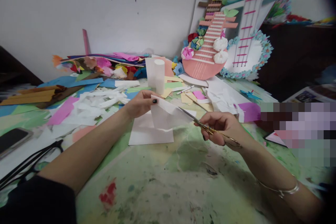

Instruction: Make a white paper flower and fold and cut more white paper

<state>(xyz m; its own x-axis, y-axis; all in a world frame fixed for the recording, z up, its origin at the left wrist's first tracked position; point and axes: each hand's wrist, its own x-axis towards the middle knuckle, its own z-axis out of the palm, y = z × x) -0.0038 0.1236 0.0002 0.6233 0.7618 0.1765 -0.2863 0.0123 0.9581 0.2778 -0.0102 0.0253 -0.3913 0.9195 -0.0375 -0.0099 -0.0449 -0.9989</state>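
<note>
My left hand point(140, 104) pinches a white sheet of paper point(168, 113) at its upper left corner, thumb on the near side. In my right hand point(223, 127) is a pair of scissors point(207, 127) with gold handles, its dark blades pointing left. The blades meet the upper right part of the held sheet; whether they are parted I cannot tell. Below the sheet, a white piece of paper point(151, 136) lies flat on the table. Just behind my left hand stands a white paper roll point(159, 77) beside an upright white sheet.
White paper strips point(97, 101) and coloured scraps cover the left of the table point(147, 182). Eyeglasses point(31, 164) and a phone point(13, 141) lie near my left arm. Paper instruments, one pink point(206, 66), lean at the back right. A pen point(186, 90) rests among yellow scraps.
</note>
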